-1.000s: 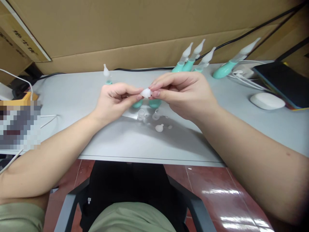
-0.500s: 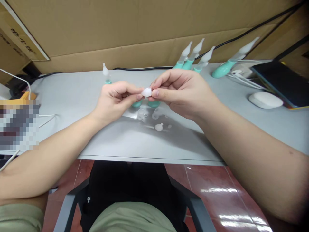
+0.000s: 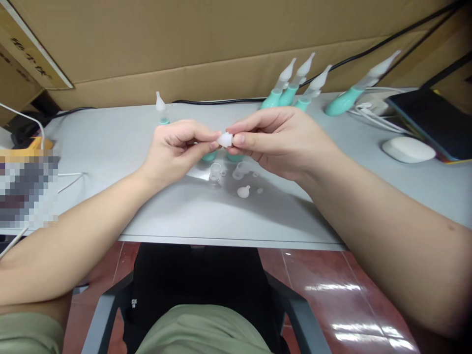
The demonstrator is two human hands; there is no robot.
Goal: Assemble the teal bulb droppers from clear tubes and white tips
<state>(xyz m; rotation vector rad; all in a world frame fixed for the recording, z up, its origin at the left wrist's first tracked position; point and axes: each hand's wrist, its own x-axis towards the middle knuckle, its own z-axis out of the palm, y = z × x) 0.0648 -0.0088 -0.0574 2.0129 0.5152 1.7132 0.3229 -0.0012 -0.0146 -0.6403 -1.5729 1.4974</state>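
Observation:
A small white soft nozzle tip [image 3: 225, 139] is pinched between both hands above the table. My left hand [image 3: 180, 147] grips its narrow end with thumb and forefinger. At its wide end, the thumb and fingers of my right hand [image 3: 275, 140] press on the rim; anything inside the rim is too small to make out. Below lie another white nozzle tip [image 3: 243, 191], a clear plastic cup-like part [image 3: 215, 172], a second clear part [image 3: 238, 171] and a tiny white disc [image 3: 260, 190]. Two teal bulbs [image 3: 235, 157] show partly behind my hands.
Several teal bulb aspirators with white tips [image 3: 303, 101] stand at the back right, one leaning [image 3: 344, 101]. Another [image 3: 161, 105] is at the back left. A white mouse-shaped object [image 3: 408, 149], a dark flat device [image 3: 435, 123] and cables lie rightward. Cardboard [image 3: 221, 49] walls the back.
My hands keep their pinch on the nozzle tip, which has turned slightly, its wide end now pressed closer to my right fingers. The view has shifted a little.

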